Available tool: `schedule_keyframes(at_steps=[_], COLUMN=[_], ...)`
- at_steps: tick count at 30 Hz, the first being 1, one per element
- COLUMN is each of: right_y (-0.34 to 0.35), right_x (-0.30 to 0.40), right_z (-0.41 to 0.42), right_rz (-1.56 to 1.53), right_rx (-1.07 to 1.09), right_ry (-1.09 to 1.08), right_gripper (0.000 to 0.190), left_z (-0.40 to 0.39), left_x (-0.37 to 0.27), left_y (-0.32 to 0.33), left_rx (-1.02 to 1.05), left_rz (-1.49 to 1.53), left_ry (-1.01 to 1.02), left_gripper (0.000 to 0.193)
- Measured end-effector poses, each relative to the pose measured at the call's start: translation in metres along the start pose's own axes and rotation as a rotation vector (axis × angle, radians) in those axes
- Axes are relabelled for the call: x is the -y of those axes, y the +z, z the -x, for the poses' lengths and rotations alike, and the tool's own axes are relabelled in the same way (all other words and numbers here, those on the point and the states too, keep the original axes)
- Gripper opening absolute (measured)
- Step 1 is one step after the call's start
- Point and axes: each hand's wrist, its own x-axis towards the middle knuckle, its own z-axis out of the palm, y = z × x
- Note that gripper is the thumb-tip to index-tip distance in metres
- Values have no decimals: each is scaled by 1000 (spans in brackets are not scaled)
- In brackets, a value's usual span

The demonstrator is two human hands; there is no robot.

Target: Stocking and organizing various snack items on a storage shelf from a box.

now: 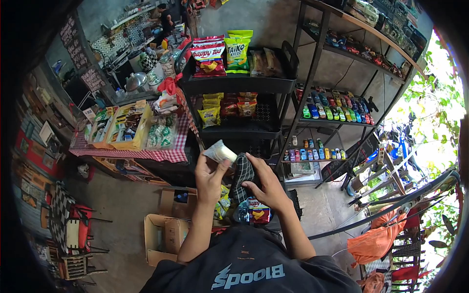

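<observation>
My left hand [209, 178] grips a small clear plastic packet [220, 151] with pale contents, between thumb and fingers. Close beside it, my right hand [269, 183] holds a folded dark cloth [241, 178] with a white grid pattern, its near end against the packet. Below my hands, partly covered by them, are a red bag of tortilla chips [259, 211], a clear plastic container or bottle [242, 212] and yellow snack packets [222, 206]. Ahead stands a black three-tier cart [238, 85]. Its top tier carries red chip bags [208, 58] and a green snack bag [237, 51]; smaller packets [210, 111] lie on the middle tier.
Left of the cart, a table with a red checked cloth [172, 154] bears a yellow bin of sachets [128, 126]. Cardboard boxes [165, 234] sit on the floor. A metal rack [318, 51] of toy cars [333, 106] stands right. Someone [166, 20] is at the back left.
</observation>
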Motion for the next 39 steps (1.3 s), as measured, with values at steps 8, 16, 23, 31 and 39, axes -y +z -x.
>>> schedule_keyframes(at_steps=[8, 16, 23, 31, 39], right_y=[2, 4, -6, -23, -28], right_x=[-28, -40, -48, -49, -39], right_z=[23, 29, 37, 38, 34], right_rz=[-282, -816, -948, -863, -819], right_rx=[-117, -358, -502, -590, -585], right_ry=[158, 297, 339, 318, 309], right_gripper=[69, 72, 71, 64, 62], left_z=[4, 9, 18, 18, 14], left_x=[4, 21, 32, 20, 19], left_y=[-7, -13, -18, -14, -11], left_rx=[-93, -112, -7, 275, 462], left_rz=[175, 364, 53, -273, -594], left_ry=[7, -115, -42, -182, -160], left_gripper=[32, 32, 38, 36, 38])
